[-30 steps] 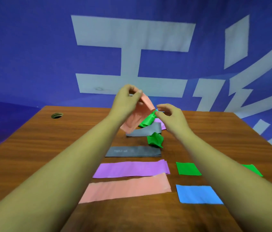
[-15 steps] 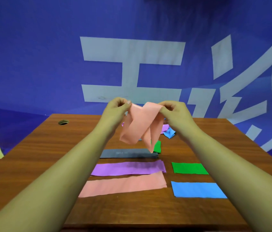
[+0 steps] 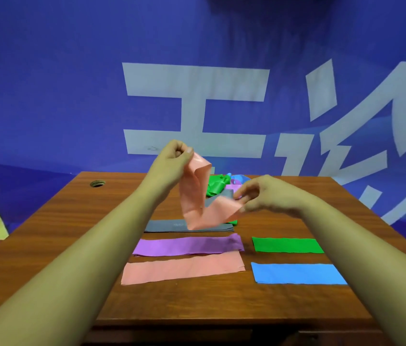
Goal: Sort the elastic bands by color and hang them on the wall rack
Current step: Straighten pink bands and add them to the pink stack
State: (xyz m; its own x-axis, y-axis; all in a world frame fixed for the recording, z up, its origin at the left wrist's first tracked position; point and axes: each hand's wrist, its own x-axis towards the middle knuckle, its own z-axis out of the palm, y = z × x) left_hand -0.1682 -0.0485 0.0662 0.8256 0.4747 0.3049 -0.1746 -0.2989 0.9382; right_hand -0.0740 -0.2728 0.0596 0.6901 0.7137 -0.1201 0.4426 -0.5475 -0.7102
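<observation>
Pink band got pulled out of the far-edge pile; now left hand pinches its top end high, right hand pinches the lower end above the desk. Likely joins the flat pink strip next.

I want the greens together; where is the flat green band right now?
In the head view, the flat green band lies on the table's right side, just behind the blue band.
</observation>
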